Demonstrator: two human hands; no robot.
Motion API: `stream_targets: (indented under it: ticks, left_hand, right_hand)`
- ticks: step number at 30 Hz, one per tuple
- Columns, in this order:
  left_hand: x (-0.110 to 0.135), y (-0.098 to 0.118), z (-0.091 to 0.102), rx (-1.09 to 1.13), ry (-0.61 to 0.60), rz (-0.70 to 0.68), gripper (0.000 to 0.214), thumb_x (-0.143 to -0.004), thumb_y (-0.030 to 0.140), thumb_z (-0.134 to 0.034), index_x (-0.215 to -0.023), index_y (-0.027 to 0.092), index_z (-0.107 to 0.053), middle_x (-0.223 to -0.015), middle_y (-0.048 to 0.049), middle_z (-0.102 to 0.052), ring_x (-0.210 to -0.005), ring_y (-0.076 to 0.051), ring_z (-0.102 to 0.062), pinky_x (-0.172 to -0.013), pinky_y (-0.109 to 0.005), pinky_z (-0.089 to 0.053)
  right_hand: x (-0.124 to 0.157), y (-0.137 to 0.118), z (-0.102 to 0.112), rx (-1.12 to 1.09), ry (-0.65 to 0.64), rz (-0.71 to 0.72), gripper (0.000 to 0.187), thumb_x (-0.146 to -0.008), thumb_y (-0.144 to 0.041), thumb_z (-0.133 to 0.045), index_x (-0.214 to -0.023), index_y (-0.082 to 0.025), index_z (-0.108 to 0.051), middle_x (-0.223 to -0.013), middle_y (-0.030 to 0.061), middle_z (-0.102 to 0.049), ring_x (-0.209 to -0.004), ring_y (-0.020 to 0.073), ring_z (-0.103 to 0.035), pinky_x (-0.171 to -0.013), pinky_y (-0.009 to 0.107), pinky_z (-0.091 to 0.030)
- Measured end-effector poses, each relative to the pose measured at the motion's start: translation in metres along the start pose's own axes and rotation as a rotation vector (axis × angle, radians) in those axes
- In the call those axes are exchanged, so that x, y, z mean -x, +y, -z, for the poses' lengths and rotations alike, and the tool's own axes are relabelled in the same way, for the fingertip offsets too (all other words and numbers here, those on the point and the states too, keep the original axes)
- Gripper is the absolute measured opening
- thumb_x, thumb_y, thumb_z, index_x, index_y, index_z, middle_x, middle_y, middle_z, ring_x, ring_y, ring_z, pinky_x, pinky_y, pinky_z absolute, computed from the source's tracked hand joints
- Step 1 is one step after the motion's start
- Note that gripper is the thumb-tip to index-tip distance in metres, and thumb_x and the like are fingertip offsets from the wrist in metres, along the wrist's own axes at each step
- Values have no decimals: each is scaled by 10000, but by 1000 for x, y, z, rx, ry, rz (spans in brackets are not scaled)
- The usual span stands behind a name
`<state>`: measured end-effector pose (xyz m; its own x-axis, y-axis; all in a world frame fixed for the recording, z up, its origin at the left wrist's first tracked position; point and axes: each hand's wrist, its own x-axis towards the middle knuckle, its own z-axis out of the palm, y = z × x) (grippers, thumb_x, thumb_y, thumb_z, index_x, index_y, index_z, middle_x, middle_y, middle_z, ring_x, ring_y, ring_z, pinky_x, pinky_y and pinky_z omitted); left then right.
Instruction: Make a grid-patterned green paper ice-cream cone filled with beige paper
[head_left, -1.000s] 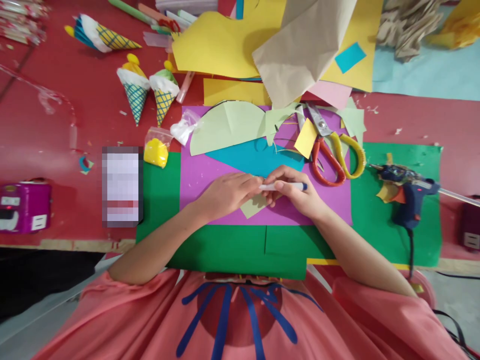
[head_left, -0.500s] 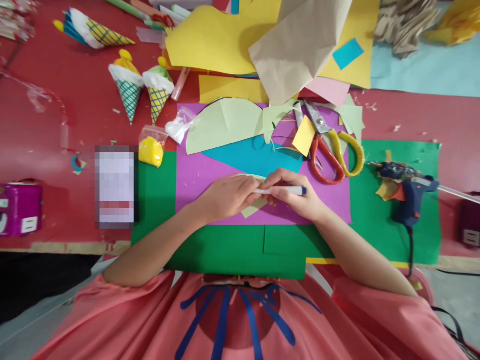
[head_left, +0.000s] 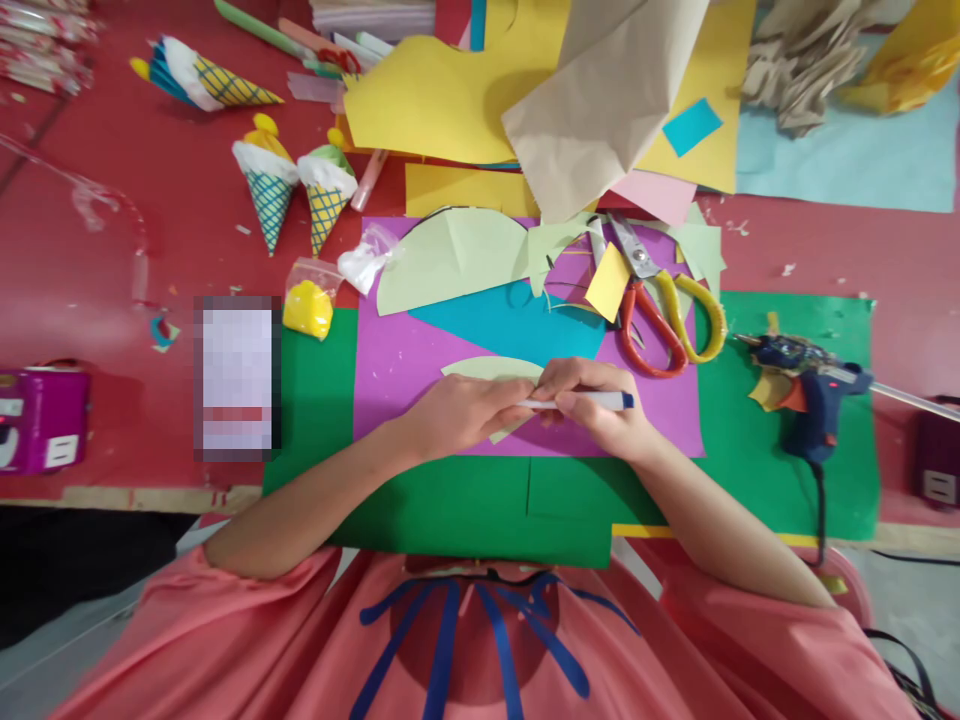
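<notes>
My right hand point(head_left: 600, 405) is closed around a white marker point(head_left: 596, 400) with a blue end pointing right. Close against it, my left hand point(head_left: 469, 412) has its fingers together over the marker's left end, pinching it. Under both hands lies a small curved piece of pale green paper point(head_left: 491, 367), partly hidden by the fingers. It rests on a purple sheet point(head_left: 420, 345), which lies over green sheets point(head_left: 442, 510). Beyond the hands are a blue paper piece point(head_left: 517, 315) and a larger pale green half-round point(head_left: 457, 255).
Scissors point(head_left: 652, 320) with red and yellow handles lie right of the hands. Farther right rests a glue gun point(head_left: 817, 405) with a cord. On the left are a blurred-out phone point(head_left: 237, 375), a yellow clay bag point(head_left: 309, 305) and small paper cones point(head_left: 270, 205).
Both hands have shifted slightly right and toward me with the marker. More of the small pale green piece shows. The whole view has also shifted a little.
</notes>
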<state>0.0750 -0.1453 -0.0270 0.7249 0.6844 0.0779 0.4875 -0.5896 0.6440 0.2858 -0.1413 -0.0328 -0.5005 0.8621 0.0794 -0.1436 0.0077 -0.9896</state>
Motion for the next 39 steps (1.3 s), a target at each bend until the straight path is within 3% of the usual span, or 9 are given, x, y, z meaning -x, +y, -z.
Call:
stream_targets:
  ticks: [7,12,16,19,25,28,32,35,39]
  left_hand:
    - [-1,-30,19,-238,302,248,311,-992,308,-290,-1075,190,-566,-880,-61,-670,-849,-200,-629,-779,-335,-480]
    - [-5,-36,23,-485,374,288,299,-958,324,-434,-1189,168,-543,-1282,-129,-562,-1210,-260,-530,-1003,-415,-438]
    - [3,6,6,-563,201,181,296,-972,312,-416,-1135,164,-614,-1075,-103,-664,-969,-238,-647,-814,-355,-520]
    - [13,35,-10,-613,-4,197,536,-945,469,-454,-1348,117,-497,-1352,-197,-542,-1192,-348,-558,-918,-457,-501]
    - [12,15,-18,-580,-183,-88,548,-938,428,-504,-1429,205,-410,-1479,-123,-436,-1401,-352,-356,-1115,-502,-361]
    - [6,6,-13,-553,-131,-289,397,-929,182,-508,-1321,244,-515,-1428,-76,-494,-1356,-269,-435,-1097,-411,-393]
    - [6,20,-16,-595,87,-159,365,-937,180,-487,-1298,206,-530,-1231,-123,-605,-1112,-236,-603,-887,-356,-511]
    - [7,27,-22,-600,-2,-38,422,-946,369,-495,-1339,217,-501,-1242,-148,-585,-1091,-276,-605,-860,-402,-525]
    - [7,19,-24,-542,-4,-187,355,-948,370,-486,-1205,150,-591,-1280,-153,-583,-1218,-278,-551,-1031,-409,-458]
  right_hand:
    - [-3,3,4,-23,234,25,249,-919,-370,-553,-978,-187,-711,-737,18,-695,-592,119,-636,-538,252,-514]
    - [-7,5,3,110,281,27,307,-904,-438,-572,-1096,-225,-681,-947,43,-723,-781,163,-695,-710,319,-577]
    - [-11,8,6,144,437,39,229,-886,-395,-616,-1046,-241,-672,-888,17,-703,-670,129,-672,-644,289,-574]
    - [-13,9,9,116,465,36,237,-904,-408,-587,-1055,-250,-678,-845,13,-702,-651,129,-674,-612,275,-575]
    - [-12,9,7,149,389,-34,324,-898,-476,-567,-1107,-248,-663,-1016,61,-702,-773,172,-708,-662,312,-607]
    - [-11,10,7,176,394,-32,307,-885,-472,-591,-1096,-259,-655,-988,47,-695,-761,164,-699,-669,310,-603]
    - [-11,12,8,197,423,-19,271,-895,-439,-590,-1095,-267,-651,-881,23,-681,-695,148,-681,-666,307,-590]
    - [-13,13,8,165,417,-17,315,-905,-457,-565,-1148,-270,-635,-967,40,-686,-712,152,-686,-660,311,-591]
    - [-13,12,8,191,403,-32,356,-906,-496,-542,-1166,-270,-631,-1047,61,-691,-767,170,-699,-662,315,-592]
